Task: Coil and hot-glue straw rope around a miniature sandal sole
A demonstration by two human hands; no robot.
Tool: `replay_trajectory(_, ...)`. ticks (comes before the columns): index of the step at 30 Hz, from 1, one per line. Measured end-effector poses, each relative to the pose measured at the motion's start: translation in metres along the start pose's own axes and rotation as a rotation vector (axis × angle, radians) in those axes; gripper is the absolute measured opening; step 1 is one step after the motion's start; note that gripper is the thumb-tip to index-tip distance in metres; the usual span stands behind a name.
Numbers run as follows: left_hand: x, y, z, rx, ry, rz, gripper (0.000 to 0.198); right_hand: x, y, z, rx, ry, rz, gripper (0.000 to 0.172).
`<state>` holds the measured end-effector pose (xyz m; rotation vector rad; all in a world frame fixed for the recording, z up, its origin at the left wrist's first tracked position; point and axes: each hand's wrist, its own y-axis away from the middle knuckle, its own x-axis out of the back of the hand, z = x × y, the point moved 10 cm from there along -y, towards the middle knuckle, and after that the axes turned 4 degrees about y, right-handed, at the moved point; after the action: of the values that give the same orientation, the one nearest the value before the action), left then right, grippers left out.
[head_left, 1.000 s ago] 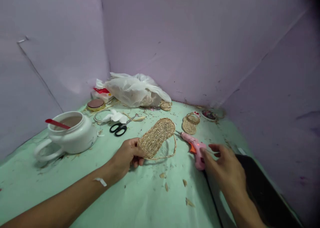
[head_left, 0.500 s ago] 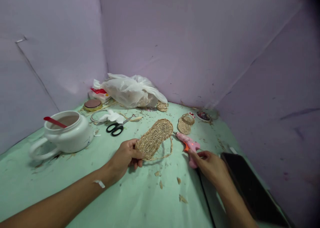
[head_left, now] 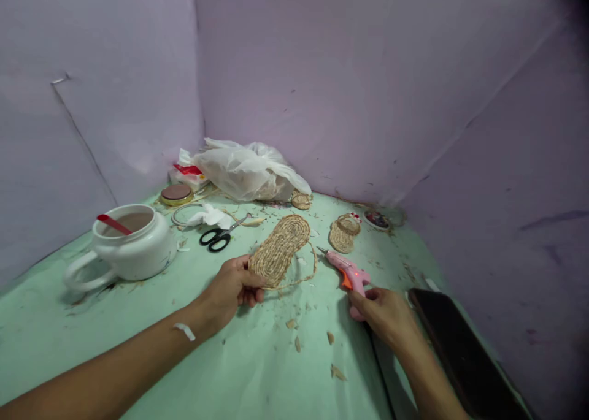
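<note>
My left hand [head_left: 237, 288] pinches the near end of a woven straw sole [head_left: 280, 248], coiled from braided fibre and held tilted above the table. A loose tail of braid [head_left: 315, 263] loops off its right side. In my right hand [head_left: 381, 313] is a pink glue gun [head_left: 347, 270] with an orange trigger and a small glowing red light. Its nozzle points up and left toward the sole, with a gap between them. My fingers close round the handle, and a dark cord runs down from it.
A small woven slipper [head_left: 343, 233] lies beyond the glue gun. Black-handled scissors [head_left: 216, 239] and a white mug-shaped pot [head_left: 138, 248] with a red stick stand left. A plastic bag [head_left: 248, 171] rests at the back wall, a dark phone [head_left: 460, 346] at right. Straw scraps litter the green table.
The glue gun has drawn back slightly from the sole, widening the gap at the nozzle. My left hand still holds the sole; the whole view has shifted a little.
</note>
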<state>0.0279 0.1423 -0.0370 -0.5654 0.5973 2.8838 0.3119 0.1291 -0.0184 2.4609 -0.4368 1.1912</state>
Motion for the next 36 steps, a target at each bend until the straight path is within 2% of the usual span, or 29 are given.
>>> replay_trajectory(5,0.002,-0.001,0.000,0.013,0.006,0.012,0.026,-0.007,0.001,0.007,-0.075,-0.303,-0.063,0.015)
replay_trajectory(10,0.004,-0.001,0.001,-0.006,0.016,0.020,0.026,-0.019,0.008,0.007,-0.171,-0.801,-0.146,0.023)
replay_trajectory(12,0.005,-0.001,0.001,-0.005,0.015,0.026,0.026,-0.020,0.013,0.003,-0.137,-0.875,-0.141,0.029)
replay_trajectory(15,0.005,-0.001,0.001,-0.003,0.017,0.019,0.025,-0.015,0.024,-0.006,0.041,-0.866,-0.106,0.039)
replay_trajectory(19,0.005,0.000,0.002,-0.011,0.019,0.013,0.023,-0.020,0.045,-0.008,0.207,-0.843,-0.178,0.035)
replay_trajectory(26,0.003,0.001,0.003,-0.034,-0.026,0.004,0.024,-0.025,0.065,-0.005,0.309,-0.817,-0.226,0.039)
replay_trajectory(30,0.002,0.001,0.003,-0.045,-0.021,-0.002,0.028,-0.034,0.075,-0.011,0.344,-0.715,-0.253,0.042)
replay_trajectory(34,0.001,0.001,0.003,-0.040,-0.032,0.006,0.029,-0.037,0.079,-0.010,0.336,-0.601,-0.204,0.038)
replay_trajectory(36,0.001,0.001,0.004,-0.042,-0.031,0.002,0.028,-0.040,0.079,-0.012,0.357,-0.529,-0.219,0.036)
